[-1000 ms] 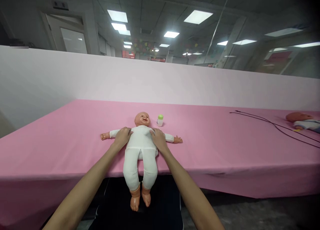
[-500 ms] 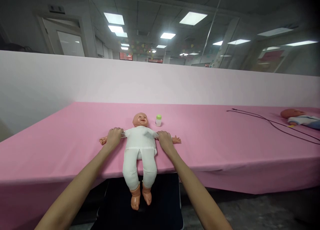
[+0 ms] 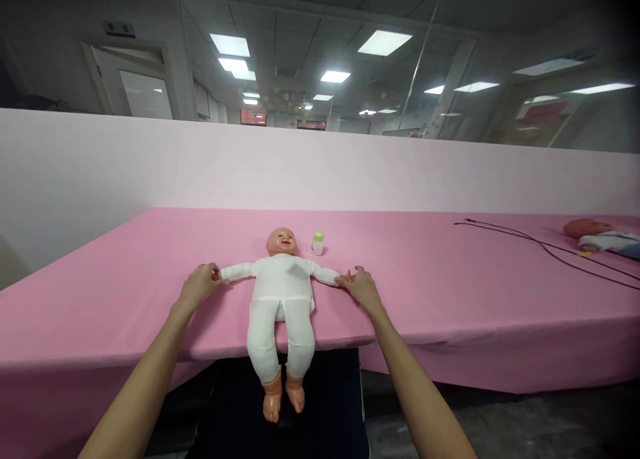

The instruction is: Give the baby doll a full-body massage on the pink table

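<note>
A baby doll (image 3: 283,279) in a white long-sleeved top and white trousers lies on its back, its arms spread and its bare feet hanging past the table edge. My left hand (image 3: 201,284) is closed around the end of the doll's arm on the left, at the cuff of the sleeve (image 3: 239,271). On the other side, my right hand (image 3: 362,287) pinches the opposite sleeve (image 3: 326,275) at its cuff, and part of the doll's small hand shows above my fingers. Both sleeves reach down to the doll's wrists. A small bottle with a green cap (image 3: 318,244) stands beside the doll's head.
A pink cloth (image 3: 425,279) covers the table. Black cables (image 3: 520,232) run across its right part, near a second doll (image 3: 595,236) at the far right. A low white wall (image 3: 300,169) with glass above it stands behind the table.
Both my hands have slid outward from the doll's upper arms to its wrists. The sleeves, bunched up before, now cover the doll's forearms.
</note>
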A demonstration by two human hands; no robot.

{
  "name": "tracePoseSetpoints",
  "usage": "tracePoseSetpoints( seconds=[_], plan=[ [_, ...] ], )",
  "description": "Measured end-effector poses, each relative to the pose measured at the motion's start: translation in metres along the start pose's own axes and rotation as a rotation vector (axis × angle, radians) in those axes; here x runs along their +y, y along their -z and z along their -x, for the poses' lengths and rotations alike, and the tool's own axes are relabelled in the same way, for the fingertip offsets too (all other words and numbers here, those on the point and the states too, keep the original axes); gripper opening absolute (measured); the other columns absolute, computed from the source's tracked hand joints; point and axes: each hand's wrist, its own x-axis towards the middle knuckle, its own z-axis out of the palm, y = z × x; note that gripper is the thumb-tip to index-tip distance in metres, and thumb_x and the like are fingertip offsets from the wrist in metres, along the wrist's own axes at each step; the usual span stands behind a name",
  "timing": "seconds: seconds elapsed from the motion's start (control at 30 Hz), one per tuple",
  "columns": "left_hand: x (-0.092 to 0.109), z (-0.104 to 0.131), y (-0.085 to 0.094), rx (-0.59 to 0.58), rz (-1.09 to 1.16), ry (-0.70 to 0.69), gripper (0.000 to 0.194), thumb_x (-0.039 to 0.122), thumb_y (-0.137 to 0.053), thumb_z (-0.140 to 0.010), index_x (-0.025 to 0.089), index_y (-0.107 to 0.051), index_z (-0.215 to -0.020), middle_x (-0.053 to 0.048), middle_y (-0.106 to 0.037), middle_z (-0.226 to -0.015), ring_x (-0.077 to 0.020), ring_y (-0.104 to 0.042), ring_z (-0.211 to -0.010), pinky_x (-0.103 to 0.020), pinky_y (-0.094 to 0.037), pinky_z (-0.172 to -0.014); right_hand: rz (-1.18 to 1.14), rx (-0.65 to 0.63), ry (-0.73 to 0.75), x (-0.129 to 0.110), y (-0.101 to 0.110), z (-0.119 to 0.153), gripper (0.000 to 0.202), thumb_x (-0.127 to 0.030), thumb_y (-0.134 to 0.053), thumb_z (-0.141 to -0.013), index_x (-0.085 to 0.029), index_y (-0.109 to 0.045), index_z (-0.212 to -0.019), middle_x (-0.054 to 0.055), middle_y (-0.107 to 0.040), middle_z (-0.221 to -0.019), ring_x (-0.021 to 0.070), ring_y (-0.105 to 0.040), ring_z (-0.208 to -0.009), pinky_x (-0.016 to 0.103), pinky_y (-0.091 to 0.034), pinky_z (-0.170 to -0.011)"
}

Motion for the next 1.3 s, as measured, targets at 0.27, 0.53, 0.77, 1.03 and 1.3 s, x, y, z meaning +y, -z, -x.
tracePoseSetpoints(
  seconds=[0.27, 0.53, 0.77, 1.03, 1.3],
  plan=[
    [0.039, 0.006, -0.023, 0.272, 0.831, -0.061, 0.049, 0.048, -0.085, -0.069, 0.018, -0.069, -0.103, -0.008, -0.074, -0.097, -0.0237, -0.068, -0.087, -0.034, -0.055, -0.074, -0.93, -0.052, 0.055, -0.023, -0.004, 0.019, 0.047, -0.056, -0.085, -0.069, -0.019, -0.065, -0.091, 0.003, -0.066, -0.081, 0.0177, -0.06, -0.072, 0.03, -0.049, -0.066],
    [0.037, 0.021, -0.016, -0.158, 0.448, -0.446, 0.025, 0.047, -0.078, -0.078, 0.023, -0.076, -0.084, -0.001, -0.068, -0.076, -0.0176, -0.056, -0.07, -0.029, -0.044, -0.065, -0.545, -0.448, 0.624, -0.04, -0.003, 0.047, 0.015, -0.028, -0.074, -0.083, -0.022, -0.08, -0.095, 0.007, -0.069, -0.108, 0.0231, -0.065, -0.103, 0.038, -0.051, -0.096],
    [0.054, -0.005, -0.022, -0.017, 0.618, -0.394, 0.036, 0.051, -0.074, -0.084, 0.025, -0.079, -0.108, -0.008, -0.077, -0.117, -0.0275, -0.068, -0.109, -0.034, -0.05, -0.09, -0.765, -0.332, 0.416, -0.054, -0.011, 0.016, 0.042, -0.036, -0.083, -0.077, -0.022, -0.076, -0.115, 0.009, -0.072, -0.115, 0.0242, -0.067, -0.102, 0.036, -0.052, -0.09],
    [0.063, -0.059, -0.053, 0.127, 0.858, 0.104, 0.061, 0.077, -0.07, -0.073, 0.018, -0.062, -0.065, -0.002, -0.061, -0.059, -0.017, -0.057, -0.059, -0.027, -0.04, -0.053, -0.705, -0.26, 0.062, -0.091, -0.022, -0.035, 0.033, -0.047, -0.077, -0.074, -0.016, -0.069, -0.072, 0.004, -0.067, -0.071, 0.0172, -0.057, -0.067, 0.029, -0.043, -0.06],
    [0.043, -0.037, -0.019, -0.373, 0.849, -0.379, 0.024, 0.039, -0.082, -0.076, 0.019, -0.077, -0.089, -0.007, -0.074, -0.097, -0.0206, -0.066, -0.089, -0.032, -0.052, -0.083, -0.608, -0.792, 0.412, -0.059, 0.009, -0.006, 0.021, -0.022, -0.08, -0.067, -0.017, -0.078, -0.087, 0.006, -0.074, -0.092, 0.0212, -0.065, -0.085, 0.031, -0.05, -0.075]
  ],
)
